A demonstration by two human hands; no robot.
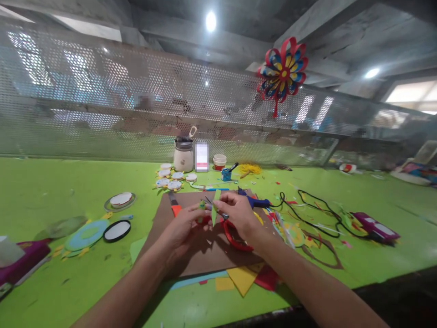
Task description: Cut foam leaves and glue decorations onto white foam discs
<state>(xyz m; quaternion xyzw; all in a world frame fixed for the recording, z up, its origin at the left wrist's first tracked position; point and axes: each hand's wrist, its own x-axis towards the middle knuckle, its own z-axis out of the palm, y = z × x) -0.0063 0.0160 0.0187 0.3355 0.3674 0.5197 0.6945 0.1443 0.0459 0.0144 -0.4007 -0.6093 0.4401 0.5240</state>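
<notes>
My right hand point(239, 212) pinches a narrow green paper strip point(215, 209) above the brown board point(200, 259). Red-handled scissors point(235, 241) show under its palm; whether its lower fingers hold them is hidden. My left hand point(186, 223) is closed close beside the strip, with a small green piece point(202, 206) at its fingertips that I cannot name. Left of that hand, a knife with an orange handle point(176, 210) lies on the board. Behind my right hand rests a blue glue gun point(256, 202).
Round white paper pieces point(174, 185) lie before a bottle point(183, 157), near a phone point(201, 157) and blue pot point(226, 174). A black cord point(321, 223) crosses paper scraps on the right. At left are a blue paper ring point(87, 234) and black-rimmed disc point(117, 231).
</notes>
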